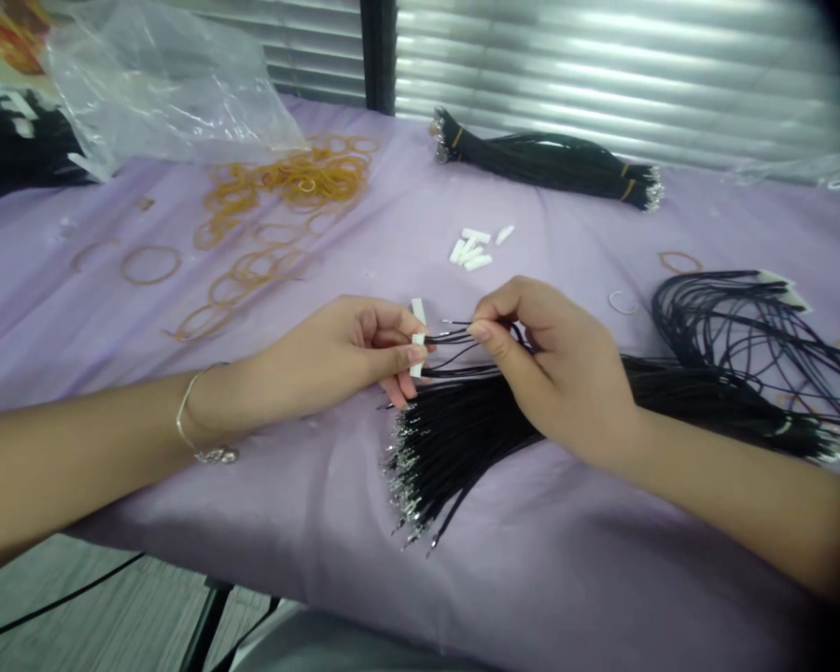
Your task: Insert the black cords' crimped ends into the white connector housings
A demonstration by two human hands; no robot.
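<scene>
My left hand (pixel 343 359) pinches a narrow white plastic connector housing (pixel 416 338) between thumb and fingers. My right hand (pixel 546 364) grips a few thin black wires (pixel 462 341) with bare metal terminals, their tips close to the housing. From those fingers a large bundle of black wires (pixel 455 448) fans out over the lilac cloth, with crimped metal ends toward me. Several loose white connector housings (pixel 470 249) lie just beyond my hands. A metal bracelet (pixel 196 420) circles my left wrist.
Loose tan rubber bands (pixel 287 191) lie on the lilac cloth (pixel 182 485) at the left. Bound black wire bundles (pixel 546 161) rest at the back, and looped wires with white connectors (pixel 749 341) lie at the right. A clear plastic bag (pixel 161 84) sits at the far left corner.
</scene>
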